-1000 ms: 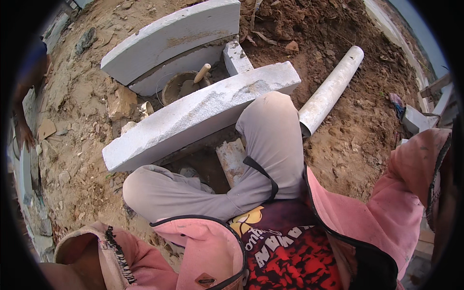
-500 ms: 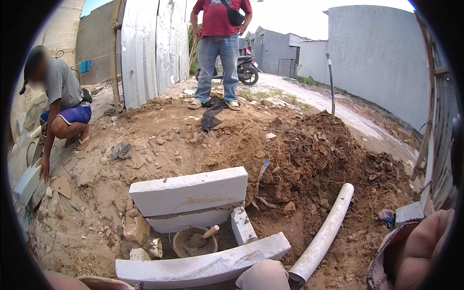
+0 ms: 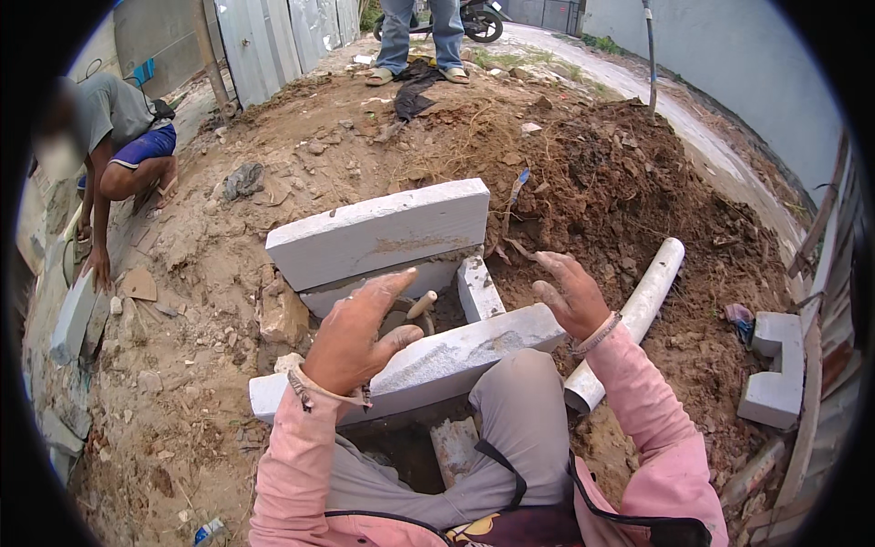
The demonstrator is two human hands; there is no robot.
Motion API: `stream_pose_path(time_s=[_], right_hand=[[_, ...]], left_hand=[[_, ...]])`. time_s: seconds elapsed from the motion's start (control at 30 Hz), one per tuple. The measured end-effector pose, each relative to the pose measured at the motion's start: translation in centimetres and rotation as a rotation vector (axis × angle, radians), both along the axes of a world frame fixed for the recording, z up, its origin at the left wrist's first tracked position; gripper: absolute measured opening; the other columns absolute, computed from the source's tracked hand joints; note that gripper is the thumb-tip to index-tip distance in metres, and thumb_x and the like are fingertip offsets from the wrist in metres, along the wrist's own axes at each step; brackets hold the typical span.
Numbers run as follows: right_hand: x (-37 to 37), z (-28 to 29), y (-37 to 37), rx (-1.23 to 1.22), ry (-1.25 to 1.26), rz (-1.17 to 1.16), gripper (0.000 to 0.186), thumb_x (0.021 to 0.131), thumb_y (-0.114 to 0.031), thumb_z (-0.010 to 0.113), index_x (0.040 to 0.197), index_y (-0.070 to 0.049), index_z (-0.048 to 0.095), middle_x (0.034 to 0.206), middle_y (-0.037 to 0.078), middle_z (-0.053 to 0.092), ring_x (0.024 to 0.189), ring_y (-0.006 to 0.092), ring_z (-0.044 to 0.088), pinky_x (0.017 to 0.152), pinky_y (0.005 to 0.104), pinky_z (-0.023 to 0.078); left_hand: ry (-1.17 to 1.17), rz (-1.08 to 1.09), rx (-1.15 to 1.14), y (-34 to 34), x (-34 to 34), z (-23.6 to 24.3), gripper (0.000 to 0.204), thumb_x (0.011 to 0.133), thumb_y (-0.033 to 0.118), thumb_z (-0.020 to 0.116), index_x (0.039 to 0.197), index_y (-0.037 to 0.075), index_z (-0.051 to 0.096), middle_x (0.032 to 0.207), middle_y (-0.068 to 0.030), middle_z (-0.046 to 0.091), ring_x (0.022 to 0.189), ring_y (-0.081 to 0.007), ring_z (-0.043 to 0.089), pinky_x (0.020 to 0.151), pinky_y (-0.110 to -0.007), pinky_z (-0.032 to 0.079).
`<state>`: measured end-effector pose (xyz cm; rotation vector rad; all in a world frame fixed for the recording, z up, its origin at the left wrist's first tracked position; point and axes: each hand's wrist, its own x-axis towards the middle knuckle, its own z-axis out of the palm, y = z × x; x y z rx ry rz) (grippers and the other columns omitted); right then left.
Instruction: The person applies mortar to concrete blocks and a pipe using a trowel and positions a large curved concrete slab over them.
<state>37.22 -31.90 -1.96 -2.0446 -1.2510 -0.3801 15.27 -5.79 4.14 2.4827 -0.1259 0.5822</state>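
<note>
My left hand (image 3: 357,330) hovers over the left part of the near white block (image 3: 456,360), fingers extended and thumb apart, holding nothing. To the right, past that block's far right end, my right hand (image 3: 572,296) is raised with spread fingers and a bare palm. A longer white block (image 3: 383,228) stands on edge at the far side, on top of another pale block. A short white block (image 3: 478,287) joins the two sides at the right. Between them a trowel handle (image 3: 422,304) sticks up from a mortar bucket (image 3: 394,321), mostly hidden behind my left hand.
A white pipe (image 3: 629,324) lies on the soil at right, beside a dug earth mound (image 3: 629,182). A notched pale block (image 3: 775,369) rests near the metal fence. At left a crouching person (image 3: 118,137) touches a block (image 3: 75,319); another person (image 3: 424,36) stands ahead.
Both my hands have come up from the lower edges to above the near block. My view has tilted downward, showing my legs and sleeves. The crouching person leans lower.
</note>
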Motion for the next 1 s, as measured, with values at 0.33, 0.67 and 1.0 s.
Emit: stream_pose_path(time_s=[0.33, 0.67, 1.0], right_hand=[[1.4, -10.9, -0.7, -0.223, 0.125, -0.175, 0.040, 0.089, -0.039, 0.058, 0.114, -0.009, 0.065, 0.122, 0.016, 0.059, 0.113, 0.0335, 0.053, 0.099, 0.0409, 0.041], [1.7, -12.1, -0.2, -0.217, 0.123, -0.145, 0.040, 0.090, -0.039, 0.055, 0.115, -0.010, 0.063, 0.118, 0.014, 0.058, 0.109, 0.0328, 0.053, 0.097, 0.0418, 0.041], [-0.3, -6.2, 2.2, -0.394, 0.128, -0.107, 0.045, 0.088, -0.043, 0.058, 0.121, -0.015, 0.061, 0.126, 0.014, 0.056, 0.118, 0.0293, 0.051, 0.094, 0.0488, 0.042]], left_hand=[[0.752, 0.110, 0.435, 3.2, -2.0, -12.0, 0.108, 0.063, 0.062, 0.072, 0.149, 0.025, 0.020, 0.148, -0.0073, 0.036, 0.136, -0.0327, 0.034, 0.103, -0.064, 0.030], [0.680, 0.049, 0.210, 4.3, -2.0, -13.4, 0.117, 0.051, 0.053, 0.083, 0.146, 0.012, 0.029, 0.139, -0.0122, 0.046, 0.128, -0.0338, 0.044, 0.099, -0.054, 0.035], [0.598, 0.021, -0.006, 6.5, -0.5, -15.1, 0.095, 0.067, 0.037, 0.081, 0.144, 0.006, 0.034, 0.124, -0.0216, 0.056, 0.117, -0.0378, 0.053, 0.101, -0.040, 0.040]])
